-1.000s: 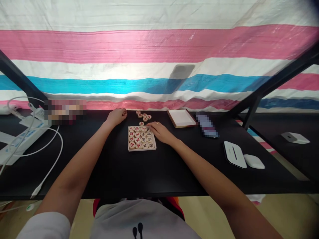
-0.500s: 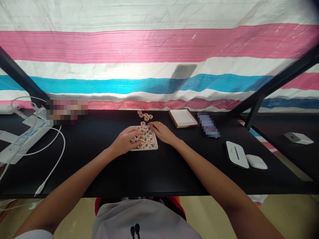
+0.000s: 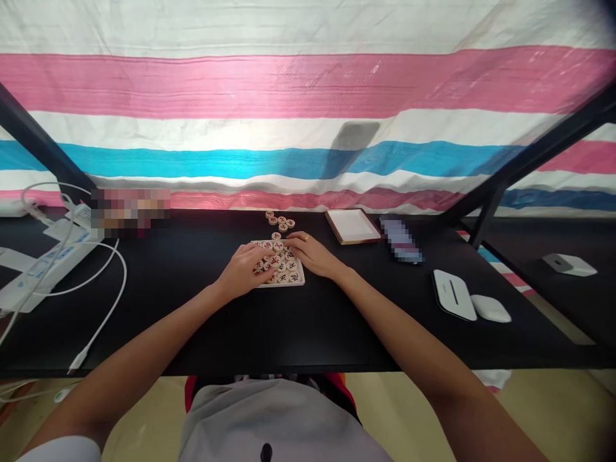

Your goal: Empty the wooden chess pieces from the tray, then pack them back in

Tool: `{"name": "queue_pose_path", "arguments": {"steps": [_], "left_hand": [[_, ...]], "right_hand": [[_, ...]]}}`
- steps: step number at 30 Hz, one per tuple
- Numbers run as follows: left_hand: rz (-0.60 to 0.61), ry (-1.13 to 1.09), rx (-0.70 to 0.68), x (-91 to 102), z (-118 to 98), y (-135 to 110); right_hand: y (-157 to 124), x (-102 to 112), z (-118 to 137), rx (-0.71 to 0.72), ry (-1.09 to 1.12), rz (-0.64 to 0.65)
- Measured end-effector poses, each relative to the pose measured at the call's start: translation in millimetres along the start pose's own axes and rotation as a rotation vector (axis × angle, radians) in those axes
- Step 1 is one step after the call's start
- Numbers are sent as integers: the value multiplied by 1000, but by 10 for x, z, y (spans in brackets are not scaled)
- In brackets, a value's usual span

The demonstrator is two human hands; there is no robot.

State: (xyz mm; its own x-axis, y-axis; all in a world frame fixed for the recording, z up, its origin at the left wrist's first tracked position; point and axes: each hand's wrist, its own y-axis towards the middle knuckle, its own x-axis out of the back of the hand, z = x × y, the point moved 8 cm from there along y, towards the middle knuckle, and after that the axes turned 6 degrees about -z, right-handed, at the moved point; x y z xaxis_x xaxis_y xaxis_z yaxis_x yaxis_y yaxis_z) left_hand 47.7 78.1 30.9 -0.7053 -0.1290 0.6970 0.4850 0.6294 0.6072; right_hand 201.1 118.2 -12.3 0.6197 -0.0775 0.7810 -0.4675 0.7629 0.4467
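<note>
A white box tray (image 3: 282,283) on the black desk is filled with several round xiangqi pieces (image 3: 282,277) marked with red or dark characters. My left hand (image 3: 242,269) lies over the tray's left side, thumb and fingers apart above the pieces. It covers part of that side, and I see no piece clearly gripped. On the far right corner rests my right hand (image 3: 315,255), fingers stretched and touching the rim and the pieces beside it; a ring is on one finger. Beyond the tray is a loose xiangqi piece (image 3: 276,236), with several more (image 3: 283,227) farther back.
The box lid (image 3: 353,226) lies upside down behind my right hand, beside a blurred phone-like object (image 3: 402,239). Farther right are a white flat device (image 3: 454,295) and a white mouse (image 3: 491,308). A power strip (image 3: 45,273) and white cables (image 3: 126,269) occupy the left.
My left hand has shifted slightly, its fingers now a little farther back over the tray. My right hand stays at the far right corner. The view has tilted slightly.
</note>
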Motion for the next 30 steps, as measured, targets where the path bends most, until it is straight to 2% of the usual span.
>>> {"name": "queue_pose_path", "arguments": {"steps": [5, 11, 13, 15, 18, 22, 30], "left_hand": [[12, -81, 46, -14, 38, 1], [-55, -304, 330, 45, 218, -32], [-66, -328, 367, 62, 269, -38], [-75, -266, 331, 82, 276, -21], [-60, -116, 178, 60, 180, 24], [39, 18, -3, -110, 19, 52], [126, 37, 62, -259, 105, 58]], "right_hand": [[-7, -1, 9, -7, 6, 13], [-8, 4, 43, -16, -11, 6], [-6, 7, 50, -16, -10, 0], [-2, 14, 64, -8, -7, -6], [7, 32, 79, -7, 2, -18], [20, 38, 84, -21, 10, -11], [21, 24, 56, -16, 5, -15]]}}
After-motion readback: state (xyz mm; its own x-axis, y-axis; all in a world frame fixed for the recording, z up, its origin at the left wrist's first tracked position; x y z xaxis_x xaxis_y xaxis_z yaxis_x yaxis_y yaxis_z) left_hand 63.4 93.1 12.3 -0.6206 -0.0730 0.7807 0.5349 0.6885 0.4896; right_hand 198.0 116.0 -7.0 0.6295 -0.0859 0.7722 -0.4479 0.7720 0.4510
